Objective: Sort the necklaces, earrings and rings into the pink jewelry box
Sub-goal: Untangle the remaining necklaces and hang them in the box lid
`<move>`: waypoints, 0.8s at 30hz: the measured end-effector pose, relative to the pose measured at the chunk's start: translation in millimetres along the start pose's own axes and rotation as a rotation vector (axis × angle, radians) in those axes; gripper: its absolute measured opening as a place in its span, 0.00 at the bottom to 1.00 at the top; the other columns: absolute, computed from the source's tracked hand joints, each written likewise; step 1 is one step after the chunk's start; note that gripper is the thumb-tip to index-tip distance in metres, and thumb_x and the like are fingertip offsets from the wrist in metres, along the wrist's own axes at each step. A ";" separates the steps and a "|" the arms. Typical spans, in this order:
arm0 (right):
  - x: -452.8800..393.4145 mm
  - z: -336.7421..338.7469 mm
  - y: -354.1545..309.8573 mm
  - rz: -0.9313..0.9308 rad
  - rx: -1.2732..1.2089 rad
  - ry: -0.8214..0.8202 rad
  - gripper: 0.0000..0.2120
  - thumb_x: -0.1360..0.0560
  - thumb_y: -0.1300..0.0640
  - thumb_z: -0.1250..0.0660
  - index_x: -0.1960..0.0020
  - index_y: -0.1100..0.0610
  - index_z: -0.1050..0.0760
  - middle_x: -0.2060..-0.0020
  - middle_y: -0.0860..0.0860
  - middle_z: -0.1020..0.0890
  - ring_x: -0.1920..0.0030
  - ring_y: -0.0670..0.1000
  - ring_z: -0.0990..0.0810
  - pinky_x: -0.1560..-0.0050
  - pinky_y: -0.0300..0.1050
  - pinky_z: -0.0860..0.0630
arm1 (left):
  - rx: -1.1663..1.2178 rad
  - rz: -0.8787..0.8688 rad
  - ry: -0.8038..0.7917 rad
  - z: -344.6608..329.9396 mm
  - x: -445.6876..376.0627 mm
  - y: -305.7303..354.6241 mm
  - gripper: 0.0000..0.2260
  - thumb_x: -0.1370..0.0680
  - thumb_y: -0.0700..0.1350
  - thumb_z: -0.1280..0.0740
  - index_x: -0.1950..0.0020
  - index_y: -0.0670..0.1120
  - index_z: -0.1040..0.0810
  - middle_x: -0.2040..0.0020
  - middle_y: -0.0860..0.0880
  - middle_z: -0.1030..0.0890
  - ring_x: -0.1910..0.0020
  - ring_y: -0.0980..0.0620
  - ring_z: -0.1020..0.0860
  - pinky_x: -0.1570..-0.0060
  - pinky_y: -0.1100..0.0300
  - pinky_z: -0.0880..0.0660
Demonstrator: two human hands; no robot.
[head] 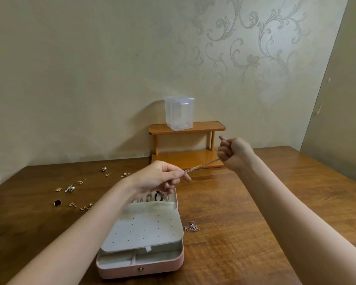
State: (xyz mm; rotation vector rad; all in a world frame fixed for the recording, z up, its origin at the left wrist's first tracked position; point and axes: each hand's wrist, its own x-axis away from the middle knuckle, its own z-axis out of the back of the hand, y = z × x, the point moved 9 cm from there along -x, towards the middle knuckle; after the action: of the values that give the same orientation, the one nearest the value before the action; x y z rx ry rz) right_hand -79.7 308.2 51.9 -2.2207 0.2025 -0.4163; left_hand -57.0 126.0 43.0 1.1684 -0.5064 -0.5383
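Necklace (pixel 201 166): stretched taut between both hands, above the open pink jewelry box (pixel 144 239).
Left hand (pixel 158 177): fingertips pinch its lower end.
Right hand (pixel 233 152): fist curled round its upper end.

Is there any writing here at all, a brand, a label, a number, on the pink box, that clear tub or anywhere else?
None can be read in this view.
pink jewelry box: no lettering shows, only a small metal clasp on its front.
clear plastic container: plain, with no label or print.
wooden shelf: unmarked.
wallpaper: floral scrolls only, no words.
loose earrings and rings on the table: too small to tell any stamp.
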 end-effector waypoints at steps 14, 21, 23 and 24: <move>10.8 -7.6 31.7 0.137 1.653 -0.215 0.12 0.21 0.57 0.40 0.44 0.62 0.23 0.51 0.56 0.18 0.54 0.51 0.20 0.52 0.44 0.22 | -0.784 0.009 -0.084 24.9 -9.0 37.5 0.10 0.22 0.47 0.36 0.59 0.51 0.17 0.57 0.42 0.19 0.66 0.52 0.28 0.62 0.56 0.26; 47.8 -84.9 88.5 -0.130 0.764 -0.769 0.16 0.20 0.52 0.44 0.41 0.62 0.26 0.55 0.56 0.19 0.57 0.51 0.20 0.50 0.45 0.23 | -0.850 -0.042 0.063 43.8 -15.0 41.1 0.12 0.23 0.43 0.36 0.66 0.47 0.22 0.72 0.49 0.28 0.73 0.54 0.35 0.70 0.61 0.37; 38.6 -77.4 91.1 -0.142 0.804 -0.696 0.15 0.21 0.53 0.41 0.42 0.62 0.25 0.64 0.52 0.23 0.67 0.46 0.27 0.63 0.39 0.26 | -0.814 -0.054 0.152 62.2 -11.0 35.0 0.10 0.23 0.44 0.37 0.63 0.49 0.19 0.74 0.54 0.26 0.75 0.57 0.35 0.72 0.64 0.37; 32.9 -75.2 85.1 -0.083 0.848 -0.644 0.14 0.22 0.54 0.39 0.44 0.62 0.23 0.67 0.51 0.27 0.69 0.45 0.31 0.67 0.37 0.31 | -0.773 -0.060 0.170 68.8 -8.9 29.5 0.10 0.23 0.44 0.37 0.61 0.48 0.18 0.77 0.56 0.27 0.77 0.58 0.35 0.74 0.66 0.38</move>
State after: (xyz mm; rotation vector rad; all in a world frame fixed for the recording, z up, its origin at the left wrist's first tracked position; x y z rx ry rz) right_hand -76.7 190.9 37.4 -1.4190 -0.3562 0.1747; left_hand -103.1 91.2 91.5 0.4801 -0.0869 -0.6050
